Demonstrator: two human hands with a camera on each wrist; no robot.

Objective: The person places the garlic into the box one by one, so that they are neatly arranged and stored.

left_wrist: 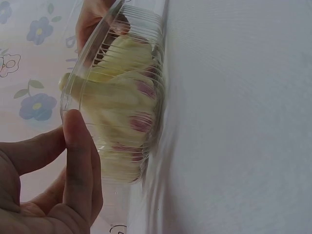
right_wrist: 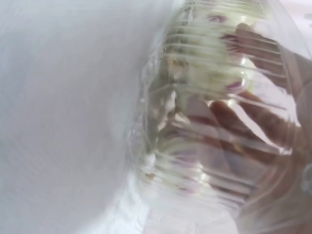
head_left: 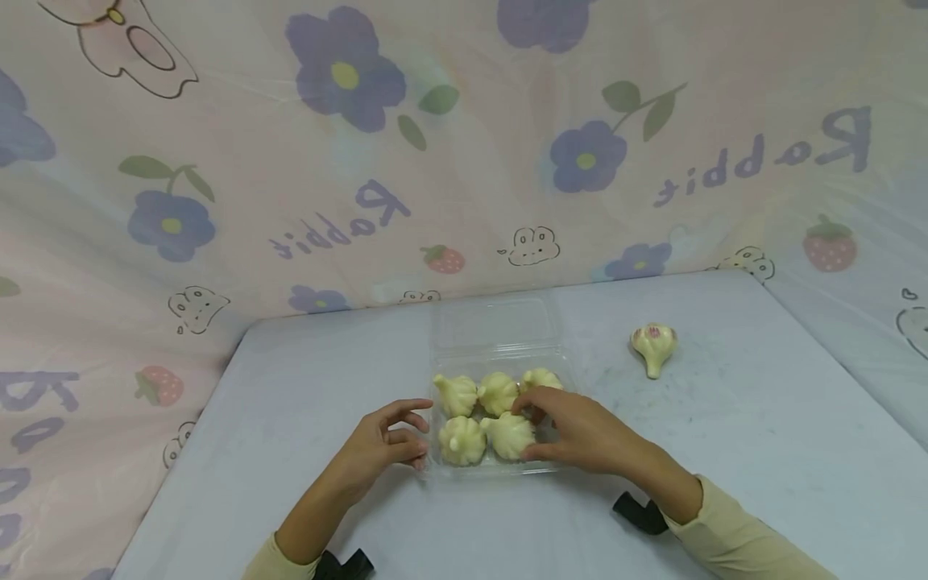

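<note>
A clear plastic clamshell box [head_left: 495, 467] lies with its lid [head_left: 496, 322] folded back, holding several pale garlic bulbs [head_left: 462, 441] in two rows. My right hand [head_left: 590, 431] reaches over the box's right side, thumb and fingers around the garlic bulb [head_left: 510, 436] in the near row. Through the ribbed wall, the right wrist view shows these fingers [right_wrist: 258, 53] down inside the box. At the left wall is my left hand [head_left: 380, 443], fingers loosely bent; in the left wrist view a fingertip [left_wrist: 75, 126] touches the rim.
Another garlic bulb [head_left: 654, 348] with purple marks lies on the white tabletop [head_left: 725, 403], right of the box. Behind the table hangs a printed curtain [head_left: 478, 177] with flowers and rabbits. Black straps [head_left: 640, 513] show by both wrists.
</note>
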